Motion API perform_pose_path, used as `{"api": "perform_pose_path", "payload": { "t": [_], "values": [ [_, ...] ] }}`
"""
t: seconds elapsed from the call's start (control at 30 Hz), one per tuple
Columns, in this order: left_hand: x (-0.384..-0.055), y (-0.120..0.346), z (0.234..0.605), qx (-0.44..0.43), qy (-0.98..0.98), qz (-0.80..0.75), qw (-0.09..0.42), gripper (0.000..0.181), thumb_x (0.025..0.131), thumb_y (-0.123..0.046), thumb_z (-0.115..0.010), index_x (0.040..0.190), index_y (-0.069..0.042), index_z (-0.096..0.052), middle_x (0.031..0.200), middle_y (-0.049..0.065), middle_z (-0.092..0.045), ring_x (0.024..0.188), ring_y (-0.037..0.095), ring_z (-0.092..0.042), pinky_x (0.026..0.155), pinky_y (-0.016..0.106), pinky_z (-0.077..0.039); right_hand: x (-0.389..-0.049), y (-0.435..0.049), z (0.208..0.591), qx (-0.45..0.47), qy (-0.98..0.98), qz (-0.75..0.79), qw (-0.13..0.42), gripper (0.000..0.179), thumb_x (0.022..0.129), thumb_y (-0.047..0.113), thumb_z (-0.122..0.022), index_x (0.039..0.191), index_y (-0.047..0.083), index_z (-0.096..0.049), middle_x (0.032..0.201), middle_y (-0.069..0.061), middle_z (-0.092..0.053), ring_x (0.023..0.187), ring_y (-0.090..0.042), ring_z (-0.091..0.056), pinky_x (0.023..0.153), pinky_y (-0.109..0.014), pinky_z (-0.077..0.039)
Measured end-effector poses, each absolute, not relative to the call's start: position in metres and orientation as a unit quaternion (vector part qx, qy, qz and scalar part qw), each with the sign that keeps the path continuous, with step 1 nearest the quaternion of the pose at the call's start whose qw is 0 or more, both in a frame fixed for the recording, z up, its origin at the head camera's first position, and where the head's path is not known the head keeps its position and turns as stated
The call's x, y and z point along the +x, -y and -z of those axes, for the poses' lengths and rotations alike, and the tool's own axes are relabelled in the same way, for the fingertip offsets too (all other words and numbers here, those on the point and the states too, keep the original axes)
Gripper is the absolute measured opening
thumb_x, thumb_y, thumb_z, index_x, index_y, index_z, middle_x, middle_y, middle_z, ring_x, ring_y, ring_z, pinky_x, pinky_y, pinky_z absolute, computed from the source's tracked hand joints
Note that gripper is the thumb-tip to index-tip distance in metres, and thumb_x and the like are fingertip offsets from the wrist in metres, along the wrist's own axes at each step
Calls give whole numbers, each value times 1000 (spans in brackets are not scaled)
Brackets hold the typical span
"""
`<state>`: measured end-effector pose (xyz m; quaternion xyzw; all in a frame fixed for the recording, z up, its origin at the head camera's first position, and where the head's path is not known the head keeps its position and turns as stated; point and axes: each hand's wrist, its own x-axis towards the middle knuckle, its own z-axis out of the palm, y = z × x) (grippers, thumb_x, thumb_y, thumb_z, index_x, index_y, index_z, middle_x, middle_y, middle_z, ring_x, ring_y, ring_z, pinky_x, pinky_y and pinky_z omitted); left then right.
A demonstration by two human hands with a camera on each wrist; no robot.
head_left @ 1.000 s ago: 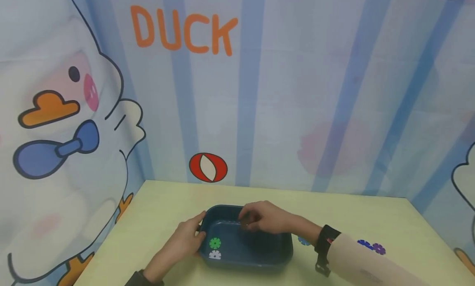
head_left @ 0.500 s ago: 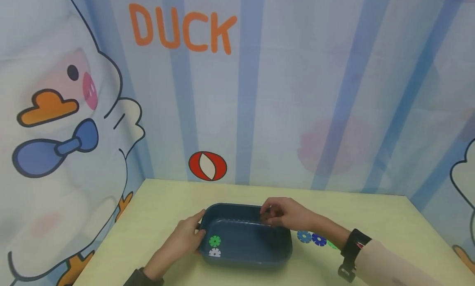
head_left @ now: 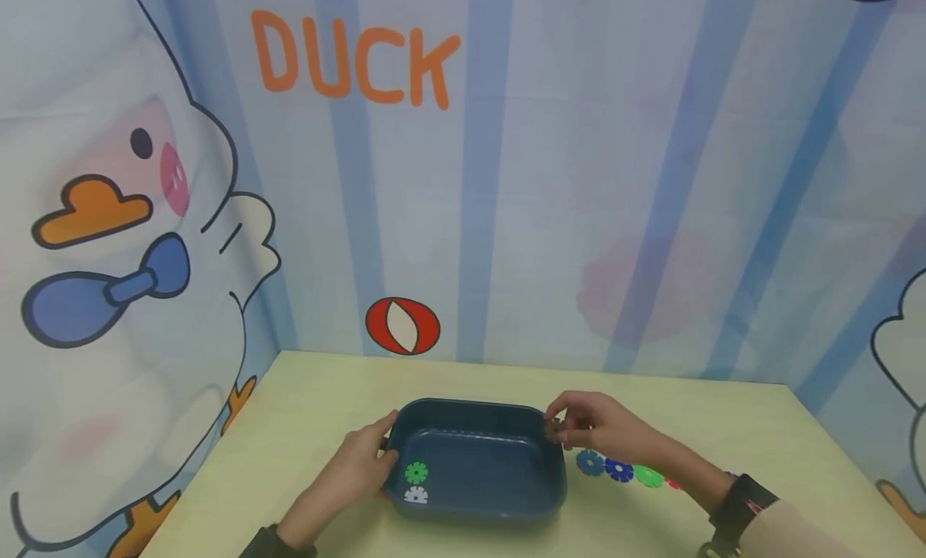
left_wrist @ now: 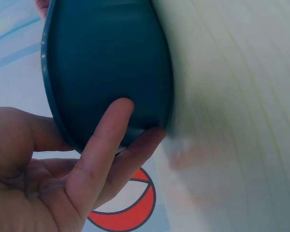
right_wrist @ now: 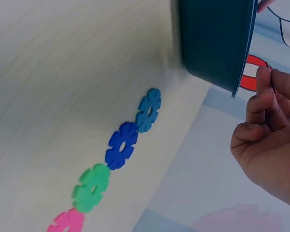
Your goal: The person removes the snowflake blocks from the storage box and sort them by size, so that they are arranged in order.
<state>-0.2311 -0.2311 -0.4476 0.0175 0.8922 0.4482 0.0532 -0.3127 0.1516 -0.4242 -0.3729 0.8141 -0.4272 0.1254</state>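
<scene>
- A striped cloth backdrop (head_left: 550,180) with duck drawings stands behind a pale table (head_left: 325,381); the dark blue tub (head_left: 485,469) sits on it.
- The left hand (head_left: 359,459) holds the tub's left end, fingers against the outer wall. The tub looks like stiff, smooth plastic, probably light enough to slide if knocked; its rim or end wall should give the best hold.
- The right hand (head_left: 604,425) pinches a brownish disc (head_left: 553,429) narrowly between thumb and fingertips, by the tub's far right corner.
- That disc is likely thin, light and fairly stiff; its notched edge should suit a fingertip pinch, though a loose one could let it slip.
- Inside the tub, at the left, lie a green disc (head_left: 415,472) and a white disc (head_left: 415,494), the latter's near edge apparently hidden by the near wall.
- Right of the tub run a light blue disc (head_left: 589,463), a dark blue disc (head_left: 619,470), a second green disc (head_left: 648,477) and a pink disc (right_wrist: 67,220), partly cut off.
- Whether the pinched disc clears the rim is hard to tell; the right wrist view shows it edge-on.
</scene>
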Motion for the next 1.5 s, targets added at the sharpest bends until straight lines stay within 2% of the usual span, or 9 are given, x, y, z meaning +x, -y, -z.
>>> {"api": "perform_pose_path", "payload": {
  "t": [0.13,0.37,0.5,0.63,0.77,1.0,1.17,1.33,1.5],
  "values": [
    [-231,231,449,22,-893,-447,53,66,100,8,-59,161,7,-34,132,38,-63,89,29,-77,51,32,-66,-311,-166,428,-361,-811,441,134,24,99,0,-67,123,-2,-66,86,-14,-71,82,-24,-72,75,-32,-66],
    [-230,231,447,22,-895,-443,49,66,100,7,-60,161,7,-34,131,38,-64,85,26,-77,50,31,-65,-306,-190,434,-359,-806,453,123,24,99,-1,-67,123,-3,-65,83,-17,-68,72,-12,-63,65,-23,-57],
    [-229,231,446,19,-895,-444,49,66,100,7,-60,161,7,-34,131,38,-64,84,25,-77,50,32,-65,-303,-200,438,-348,-809,456,127,25,99,-1,-67,123,-6,-63,80,-11,-65,70,-15,-60,65,-26,-57],
    [-230,232,445,16,-896,-442,49,66,100,7,-60,161,7,-34,132,38,-63,82,25,-77,51,32,-65,-302,-209,439,-330,-811,464,135,25,101,-1,-65,125,-6,-62,82,-12,-65,76,-19,-65,68,-28,-60],
    [-231,231,448,17,-896,-442,51,66,100,7,-60,161,7,-34,132,38,-63,82,25,-77,50,32,-65,-301,-222,443,-322,-810,472,130,26,103,0,-62,128,-7,-61,83,-13,-64,74,-18,-63,63,-28,-57],
    [-232,229,449,16,-897,-439,54,66,100,7,-60,162,6,-35,133,37,-63,82,24,-77,50,32,-65,-297,-254,455,-304,-810,487,122,25,108,3,-56,128,-11,-57,93,-17,-70,77,-24,-66,62,-32,-60],
    [-231,229,448,13,-895,-442,52,66,100,7,-60,162,5,-35,133,37,-63,85,25,-77,50,32,-65,-294,-278,458,-305,-807,490,125,26,110,2,-50,131,-14,-54,104,-19,-72,86,-18,-68,57,-34,-56],
    [-230,229,447,10,-895,-443,52,66,100,7,-60,161,6,-35,134,38,-62,88,26,-76,50,32,-65,-294,-297,459,-301,-811,490,110,24,109,0,-52,129,-12,-54,101,-14,-73,84,-19,-67,59,-33,-57],
    [-231,229,447,7,-896,-441,53,66,100,7,-60,162,6,-35,134,38,-62,87,26,-76,51,32,-65,-294,-313,460,-302,-817,485,81,22,107,-3,-54,128,-2,-59,94,-7,-70,83,-19,-67,61,-31,-58]
  ]
}}
